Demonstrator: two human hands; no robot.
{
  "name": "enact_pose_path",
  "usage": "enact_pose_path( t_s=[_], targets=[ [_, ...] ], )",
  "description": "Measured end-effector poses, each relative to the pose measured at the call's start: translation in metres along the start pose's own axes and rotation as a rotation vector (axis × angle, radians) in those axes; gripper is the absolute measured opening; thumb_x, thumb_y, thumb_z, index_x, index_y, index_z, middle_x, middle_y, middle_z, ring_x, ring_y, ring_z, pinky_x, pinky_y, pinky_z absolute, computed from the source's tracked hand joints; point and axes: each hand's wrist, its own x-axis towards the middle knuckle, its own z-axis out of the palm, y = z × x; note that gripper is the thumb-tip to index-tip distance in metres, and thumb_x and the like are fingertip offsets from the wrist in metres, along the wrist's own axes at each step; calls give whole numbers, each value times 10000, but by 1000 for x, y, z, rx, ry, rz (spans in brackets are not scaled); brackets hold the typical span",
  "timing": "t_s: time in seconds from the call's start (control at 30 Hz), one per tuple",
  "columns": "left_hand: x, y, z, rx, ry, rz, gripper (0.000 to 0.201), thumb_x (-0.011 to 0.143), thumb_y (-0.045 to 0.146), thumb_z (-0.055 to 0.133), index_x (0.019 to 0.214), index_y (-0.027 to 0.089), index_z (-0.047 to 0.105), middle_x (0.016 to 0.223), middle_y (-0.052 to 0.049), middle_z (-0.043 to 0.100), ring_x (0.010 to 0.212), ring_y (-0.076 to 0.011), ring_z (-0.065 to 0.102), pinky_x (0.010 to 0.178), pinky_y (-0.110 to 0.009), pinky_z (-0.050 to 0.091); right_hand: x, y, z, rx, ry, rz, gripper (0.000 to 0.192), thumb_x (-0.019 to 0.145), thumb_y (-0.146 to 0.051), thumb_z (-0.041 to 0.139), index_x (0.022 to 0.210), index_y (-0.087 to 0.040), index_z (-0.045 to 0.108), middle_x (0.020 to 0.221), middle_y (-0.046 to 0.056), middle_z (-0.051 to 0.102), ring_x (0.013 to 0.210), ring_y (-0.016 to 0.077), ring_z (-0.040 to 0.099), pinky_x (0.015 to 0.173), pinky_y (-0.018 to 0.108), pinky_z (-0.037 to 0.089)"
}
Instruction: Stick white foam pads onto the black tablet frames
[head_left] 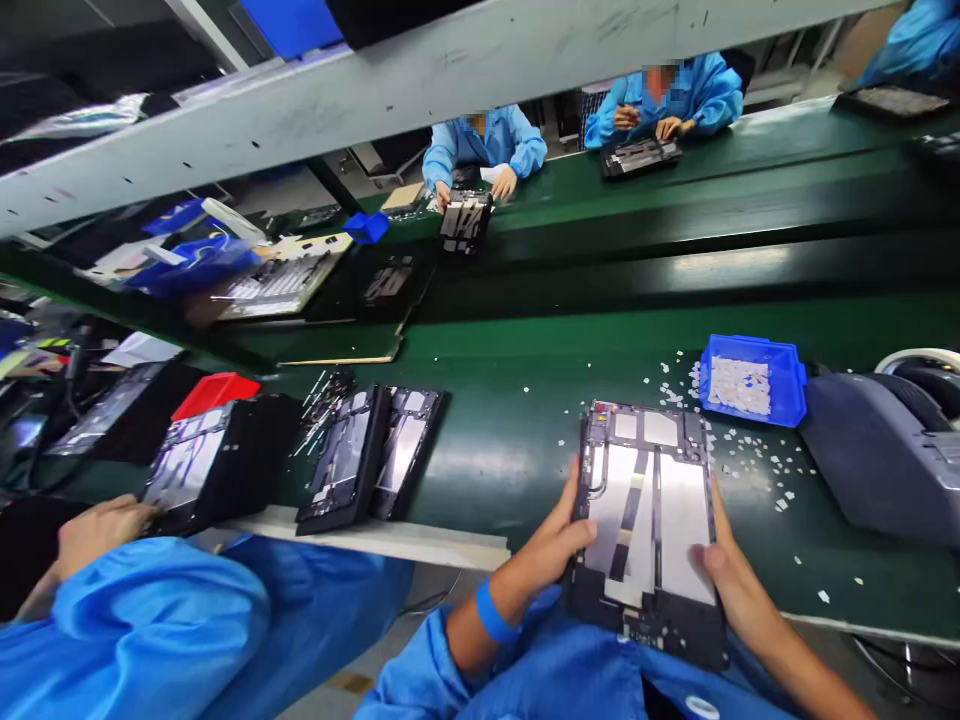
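An opened tablet [686, 520], its silver batteries and dark ribbon cables exposed, is held up in front of me at the bench edge. My left hand [559, 535] grips its left side, thumb on the front. On the opposite side my right hand [731, 570] clasps it, thumb pressed near the lower right battery. Fingers behind the tablet are hidden. Beyond its right corner sits a blue bin [790, 385] holding small white pieces [740, 385], with similar bits scattered on the green bench [510, 440] around it.
Left of me, stacked open tablets [341, 460] lean near loose thin strips [315, 410]. A neighbour's hand [105, 535] touches another tablet stack [195, 460] beside a red bin [214, 393]. A grey tape dispenser-like machine [870, 450] stands right. Two co-workers handle tablets across the bench.
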Motion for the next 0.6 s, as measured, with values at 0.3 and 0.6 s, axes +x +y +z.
enact_pose_path(
  t_s=[0.3,0.6],
  targets=[
    [16,35,-24,744,338,257,642,1023,373,560,1622,229,380,1536,-175,497,1402,-331,514,1188,-544,429,13,-4,-44,-168,78,-66,766,1011,-642,475,1694,-361,273,1748,46,292,1585,338,311,1301,552,209],
    [74,87,-27,1398,229,461,263,992,191,611,1208,237,754,1071,-100,684,948,-253,599,842,-397,499,42,-68,-48,-402,135,-368,504,981,-519,611,1453,-342,620,1592,70,520,1461,345,495,1239,501,381]
  ],
)
